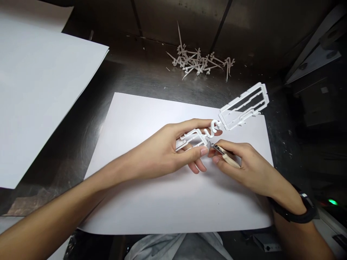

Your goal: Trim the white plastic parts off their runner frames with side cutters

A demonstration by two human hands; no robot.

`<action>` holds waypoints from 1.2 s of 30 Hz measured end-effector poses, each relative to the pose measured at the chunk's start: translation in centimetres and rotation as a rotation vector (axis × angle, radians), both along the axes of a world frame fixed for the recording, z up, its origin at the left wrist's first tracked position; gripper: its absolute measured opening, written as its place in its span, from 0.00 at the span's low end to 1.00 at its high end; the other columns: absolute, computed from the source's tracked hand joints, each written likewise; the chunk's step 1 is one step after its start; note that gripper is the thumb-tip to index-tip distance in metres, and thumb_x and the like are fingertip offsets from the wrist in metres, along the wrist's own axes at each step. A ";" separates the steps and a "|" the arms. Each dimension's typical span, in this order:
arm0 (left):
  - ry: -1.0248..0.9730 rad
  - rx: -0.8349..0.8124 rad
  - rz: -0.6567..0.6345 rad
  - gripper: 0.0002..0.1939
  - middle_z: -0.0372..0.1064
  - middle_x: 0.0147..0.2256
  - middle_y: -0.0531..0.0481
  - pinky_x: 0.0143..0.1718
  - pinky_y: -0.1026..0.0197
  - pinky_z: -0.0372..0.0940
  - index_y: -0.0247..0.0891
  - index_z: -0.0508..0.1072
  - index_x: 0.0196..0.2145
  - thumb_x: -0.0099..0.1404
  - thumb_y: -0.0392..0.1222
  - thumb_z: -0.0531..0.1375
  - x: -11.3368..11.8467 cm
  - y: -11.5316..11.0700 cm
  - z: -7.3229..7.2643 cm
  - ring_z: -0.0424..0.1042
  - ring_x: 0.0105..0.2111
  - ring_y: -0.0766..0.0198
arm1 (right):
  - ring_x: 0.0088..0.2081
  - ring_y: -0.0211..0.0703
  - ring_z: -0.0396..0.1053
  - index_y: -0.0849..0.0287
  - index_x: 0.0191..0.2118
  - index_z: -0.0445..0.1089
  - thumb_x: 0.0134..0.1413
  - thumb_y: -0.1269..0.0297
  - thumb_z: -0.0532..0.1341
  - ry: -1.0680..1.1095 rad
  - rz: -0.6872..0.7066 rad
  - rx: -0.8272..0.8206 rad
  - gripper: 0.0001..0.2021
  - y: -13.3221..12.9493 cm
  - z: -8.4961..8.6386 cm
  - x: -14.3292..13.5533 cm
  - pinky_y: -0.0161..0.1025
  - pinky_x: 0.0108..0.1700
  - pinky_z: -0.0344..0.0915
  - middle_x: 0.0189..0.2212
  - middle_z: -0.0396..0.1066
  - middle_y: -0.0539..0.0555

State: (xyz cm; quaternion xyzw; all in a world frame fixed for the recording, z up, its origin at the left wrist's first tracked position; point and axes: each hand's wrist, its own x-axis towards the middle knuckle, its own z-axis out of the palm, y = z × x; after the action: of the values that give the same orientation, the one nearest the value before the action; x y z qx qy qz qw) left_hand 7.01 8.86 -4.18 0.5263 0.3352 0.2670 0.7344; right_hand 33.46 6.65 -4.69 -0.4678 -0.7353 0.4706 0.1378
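My left hand (pixel 173 148) is closed around one end of a white moulded plastic part (pixel 242 108). Two slotted rectangular frames make up this part, joined by a curved S-shaped runner (pixel 213 130). One frame sits inside my left hand, partly covered by the fingers; the other sticks out to the upper right. Small nippers (pixel 229 159) with pale handles are gripped in my right hand (pixel 244 162). Their metal tip meets the part near the base of the runner, beside my left thumb. Whether the jaws are closed I cannot make out.
A large white sheet (pixel 135 202) lies under both hands on a dark metal table (pixel 130 72). At the back is a pile of white plastic sprue scraps (pixel 197 63). More white sheets (pixel 48 79) lie at the left. A green light (pixel 333 202) glows at the right.
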 end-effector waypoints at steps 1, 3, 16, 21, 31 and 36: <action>-0.006 -0.011 -0.006 0.26 0.82 0.50 0.50 0.40 0.67 0.84 0.41 0.70 0.69 0.77 0.38 0.68 0.0 0.0 0.0 0.86 0.36 0.62 | 0.31 0.42 0.59 0.56 0.41 0.73 0.76 0.64 0.61 0.004 0.003 0.001 0.08 0.0 0.0 0.0 0.39 0.36 0.55 0.30 0.63 0.44; -0.008 -0.024 -0.020 0.29 0.82 0.49 0.50 0.38 0.66 0.84 0.40 0.68 0.71 0.77 0.39 0.68 0.0 -0.1 -0.1 0.86 0.36 0.61 | 0.32 0.42 0.59 0.56 0.42 0.73 0.77 0.65 0.61 0.018 0.012 0.005 0.07 0.0 -0.1 -0.1 0.39 0.37 0.55 0.31 0.64 0.44; 0.046 0.049 -0.102 0.27 0.80 0.53 0.52 0.34 0.63 0.86 0.48 0.70 0.70 0.77 0.38 0.66 -0.3 -0.2 -0.2 0.85 0.43 0.60 | 0.33 0.44 0.60 0.56 0.40 0.76 0.82 0.57 0.62 -0.025 0.039 -0.082 0.15 0.0 -0.3 0.1 0.40 0.36 0.55 0.31 0.64 0.46; 0.066 0.063 -0.117 0.26 0.80 0.52 0.51 0.35 0.63 0.85 0.48 0.72 0.70 0.78 0.37 0.64 -0.3 -0.1 -0.2 0.84 0.45 0.58 | 0.32 0.45 0.61 0.55 0.42 0.78 0.83 0.57 0.61 -0.026 0.061 -0.122 0.14 0.1 -0.2 0.0 0.40 0.34 0.55 0.32 0.66 0.48; 0.060 0.014 -0.148 0.26 0.81 0.52 0.48 0.30 0.64 0.82 0.49 0.72 0.69 0.77 0.38 0.64 -0.3 -0.3 -0.4 0.85 0.40 0.57 | 0.31 0.47 0.59 0.57 0.40 0.79 0.86 0.55 0.58 -0.041 0.089 -0.169 0.20 -0.5 -0.1 -0.4 0.40 0.33 0.55 0.30 0.63 0.50; 0.081 0.018 -0.152 0.27 0.82 0.41 0.50 0.33 0.59 0.83 0.50 0.70 0.71 0.78 0.43 0.65 -0.5 -0.3 -0.5 0.84 0.32 0.58 | 0.25 0.42 0.50 0.57 0.38 0.77 0.86 0.54 0.58 -0.032 0.063 -0.165 0.21 -0.7 -0.3 -0.5 0.40 0.28 0.46 0.25 0.52 0.47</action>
State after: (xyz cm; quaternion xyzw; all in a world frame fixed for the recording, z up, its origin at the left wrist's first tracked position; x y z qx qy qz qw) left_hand 6.56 8.58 -4.73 0.5670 0.3213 0.1920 0.7337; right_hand 32.94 5.95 -5.02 -0.4618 -0.7104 0.5262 0.0722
